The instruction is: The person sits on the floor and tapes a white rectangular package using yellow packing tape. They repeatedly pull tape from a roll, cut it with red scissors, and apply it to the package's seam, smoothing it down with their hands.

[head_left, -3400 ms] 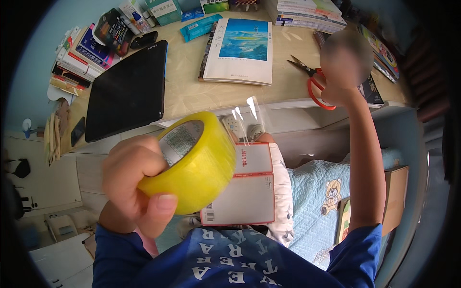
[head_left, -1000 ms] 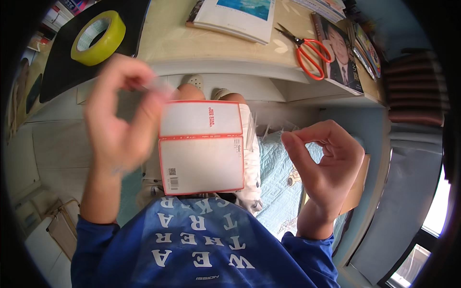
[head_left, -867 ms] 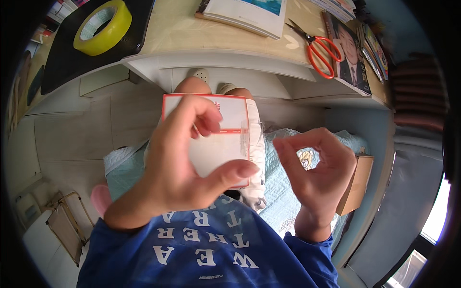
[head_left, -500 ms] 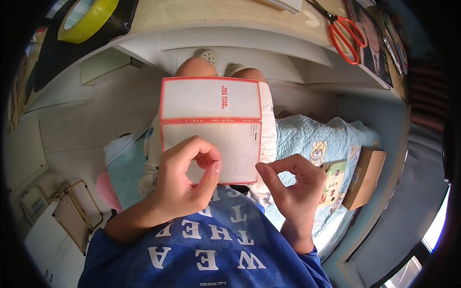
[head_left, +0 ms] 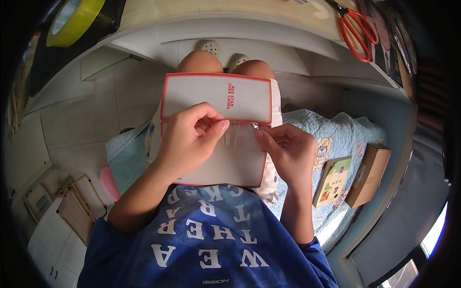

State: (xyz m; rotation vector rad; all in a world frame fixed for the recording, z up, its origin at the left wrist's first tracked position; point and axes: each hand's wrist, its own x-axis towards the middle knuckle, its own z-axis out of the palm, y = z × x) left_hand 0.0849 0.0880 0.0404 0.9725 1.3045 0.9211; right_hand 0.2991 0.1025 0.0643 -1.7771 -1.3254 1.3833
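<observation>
Across my lap lies an opened-out white cover with red edges [head_left: 216, 163], with a worn red fold line running across its middle. Over that fold my hands stretch a short strip of clear tape [head_left: 237, 128], which glints near its right end. My left hand [head_left: 192, 139] pinches one end between thumb and finger, above the left part of the fold. My right hand [head_left: 292, 151] pinches the other end near the cover's right edge. I cannot tell whether the strip touches the cover.
On the desk ahead are a yellow-edged tape roll [head_left: 77, 21] at left and red-handled scissors [head_left: 357, 36] at right, beside stacked books. A blue quilt [head_left: 307, 127] at right bears a green-and-cream book [head_left: 332, 182] and a brown cardboard box [head_left: 369, 175]. A folding chair [head_left: 79, 211] stands at left.
Both hands have moved forward from the cover's near part to its fold, and the clear strip between them now shows. The view has shifted slightly.
</observation>
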